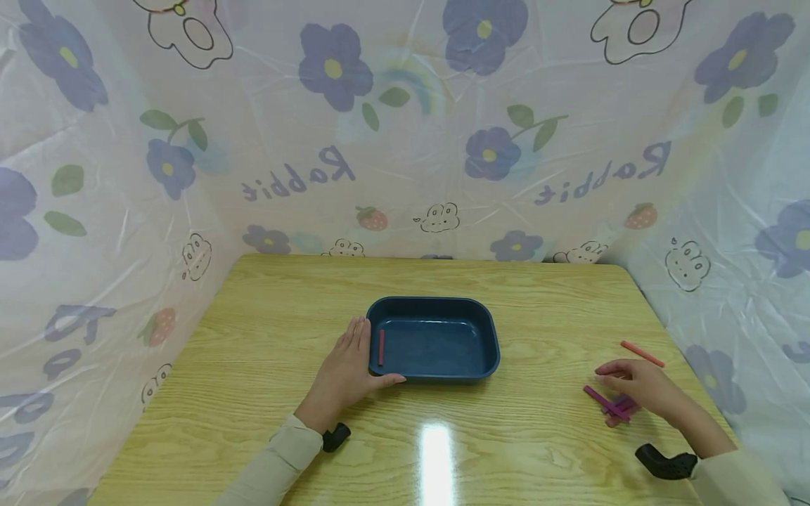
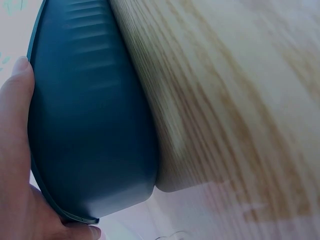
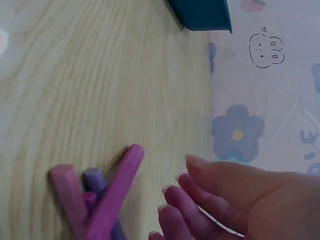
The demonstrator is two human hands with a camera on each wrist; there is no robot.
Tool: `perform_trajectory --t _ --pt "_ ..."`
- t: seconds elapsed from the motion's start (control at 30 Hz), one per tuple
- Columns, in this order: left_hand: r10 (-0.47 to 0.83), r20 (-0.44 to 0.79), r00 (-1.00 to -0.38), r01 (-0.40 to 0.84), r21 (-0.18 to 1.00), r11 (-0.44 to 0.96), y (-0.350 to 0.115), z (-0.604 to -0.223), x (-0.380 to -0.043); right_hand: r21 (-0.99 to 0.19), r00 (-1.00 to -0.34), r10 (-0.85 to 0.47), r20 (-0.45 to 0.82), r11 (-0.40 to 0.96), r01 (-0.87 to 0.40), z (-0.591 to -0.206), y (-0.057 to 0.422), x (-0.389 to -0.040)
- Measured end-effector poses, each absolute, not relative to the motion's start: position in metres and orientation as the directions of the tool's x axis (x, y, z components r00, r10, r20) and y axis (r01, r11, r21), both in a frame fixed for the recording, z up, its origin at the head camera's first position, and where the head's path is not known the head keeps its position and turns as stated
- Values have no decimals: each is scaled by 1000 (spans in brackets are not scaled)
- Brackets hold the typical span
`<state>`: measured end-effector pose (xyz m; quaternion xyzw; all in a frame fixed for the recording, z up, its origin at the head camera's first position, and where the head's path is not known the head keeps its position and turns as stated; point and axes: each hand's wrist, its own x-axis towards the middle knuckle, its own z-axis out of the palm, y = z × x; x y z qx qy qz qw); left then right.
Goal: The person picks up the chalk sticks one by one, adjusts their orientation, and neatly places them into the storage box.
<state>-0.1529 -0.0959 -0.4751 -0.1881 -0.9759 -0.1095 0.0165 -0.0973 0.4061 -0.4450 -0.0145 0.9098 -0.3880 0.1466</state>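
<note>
A dark blue rectangular tray (image 1: 436, 376) stands on the table, with a reddish stick (image 1: 381, 347) lying inside along its left end. My left hand (image 1: 344, 376) rests against the tray's left front corner, fingers straight along the left side and thumb along the front rim. At the right, my right hand (image 1: 639, 383) hovers with loosely bent fingers and nothing between them. Just below it lies a small crossed pile of pink and purple sticks, a magenta stick (image 3: 117, 192) on top, beside a pink stick (image 3: 67, 195) and a violet stick (image 3: 94, 179). They resemble crayons or chalks.
An orange-red stick (image 1: 642, 353) lies apart, beyond the right hand near the table's right edge. The wooden table (image 1: 285, 302) is bordered by a printed cloth (image 1: 405, 126) at the back and both sides. Light glares off the table's front.
</note>
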Motion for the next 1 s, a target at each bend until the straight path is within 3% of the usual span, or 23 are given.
perform_trajectory --t 0.3,0.57,1.0 --pt "363 72 -929 370 197 908 -96 -475 -153 -804 -917 -193 -350 563 189 -453 413 -87" --pt "360 68 -931 366 194 910 -96 -477 -153 -726 -936 -130 -326 669 160 -461 416 -84" --pt "368 78 -927 376 194 906 -97 -478 -154 -754 -925 -167 -340 636 162 -463 411 -84"
